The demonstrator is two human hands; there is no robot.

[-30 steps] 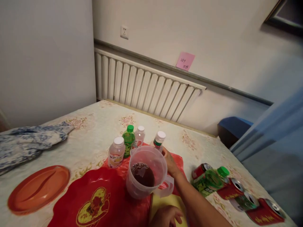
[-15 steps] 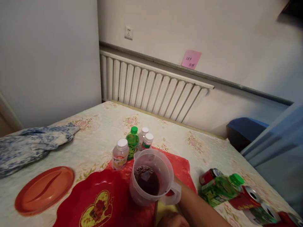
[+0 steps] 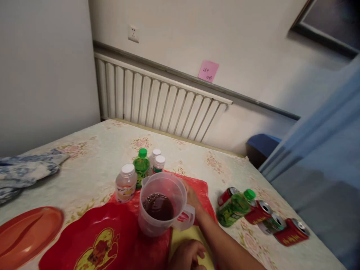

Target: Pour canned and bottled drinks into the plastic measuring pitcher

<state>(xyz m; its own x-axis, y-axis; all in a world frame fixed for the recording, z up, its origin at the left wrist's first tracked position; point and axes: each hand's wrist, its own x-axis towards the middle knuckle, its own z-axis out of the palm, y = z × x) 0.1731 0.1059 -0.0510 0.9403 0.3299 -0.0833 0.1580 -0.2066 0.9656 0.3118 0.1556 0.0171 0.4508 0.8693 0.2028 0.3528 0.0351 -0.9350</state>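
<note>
A translucent plastic measuring jug (image 3: 150,225) holding dark brown liquid stands upright beside a red scalloped tray (image 3: 64,240) with a gold heart print. My right hand (image 3: 191,193) reaches behind the jug's right side, past its handle; the jug hides the fingers, so whether they touch it cannot be told. At the bottom edge my left hand (image 3: 187,255) is over a yellow flat thing (image 3: 180,236), fingers loosely curled and apart, nothing visible between them. Behind the jug stand a clear white-capped bottle (image 3: 126,185), a green bottle (image 3: 141,167) and two small white-capped bottles (image 3: 159,165).
Red plastic sheeting (image 3: 197,183) lies under the jug. On the right are a green-capped bottle (image 3: 234,210) and several drink cans (image 3: 292,231). An orange oval tray (image 3: 42,228) and a blue patterned cloth (image 3: 30,168) lie left. A radiator (image 3: 157,97) stands beyond the flowered tablecloth (image 3: 180,150).
The view has swung right, so things appear further left. My right hand now shows beside the jug's far side, and more of my left hand is visible at the bottom.
</note>
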